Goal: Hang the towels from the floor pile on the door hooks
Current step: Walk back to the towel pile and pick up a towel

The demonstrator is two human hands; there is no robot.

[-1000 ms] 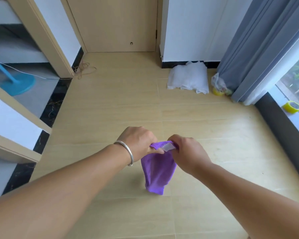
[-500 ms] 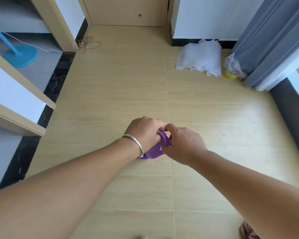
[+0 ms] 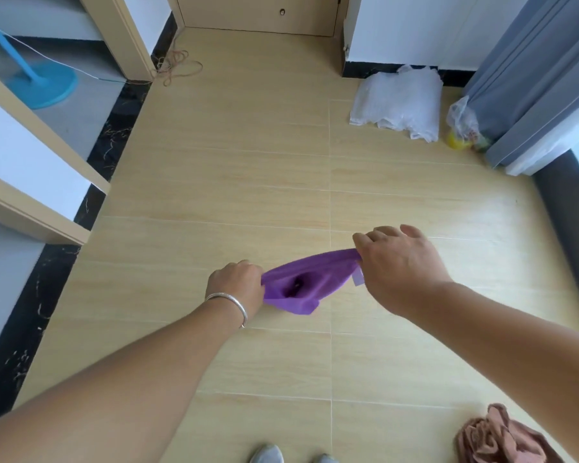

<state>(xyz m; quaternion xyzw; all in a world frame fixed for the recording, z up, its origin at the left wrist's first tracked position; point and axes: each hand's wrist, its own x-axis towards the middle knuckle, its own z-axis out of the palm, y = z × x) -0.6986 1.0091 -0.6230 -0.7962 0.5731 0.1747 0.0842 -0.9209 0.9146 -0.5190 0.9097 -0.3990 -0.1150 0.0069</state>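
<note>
Purple microfibre cloth, the purple towel (image 3: 301, 284), is held in mid-air above the floor (image 3: 234, 182), stretched between both hands at about waist level in front of the person. The left hand (image 3: 238, 284) grips the lower left corner with its fingers curled tightly round the fabric; a silver bracelet (image 3: 229, 304) sits on that wrist. The right hand (image 3: 396, 262) pinches the upper right corner, beside a small pale label (image 3: 358, 279), between thumb and forefinger, while the remaining fingers (image 3: 386, 233) arch loosely above the cloth. The right corner is held higher than the left, so the towel runs on a diagonal and its middle sags into a shallow pocket. This two-corner hold appears intended to open the bunched cloth and expose an edge or loop that could be caught on a hook. The pink towel pile (image 3: 498, 436) lies crumpled on the floor at the lower right, near the person's shoes (image 3: 268, 454), so further towels remain to be hung. The wooden door (image 3: 258, 11) stands closed at the far end of the room; only its lower part is in view and no hooks are visible. A white plastic bag (image 3: 398, 101) lies against the far wall beside the grey curtain (image 3: 532, 68), well apart from the hands, and a blue fan base (image 3: 42, 85) stands beyond the left doorway.
</note>
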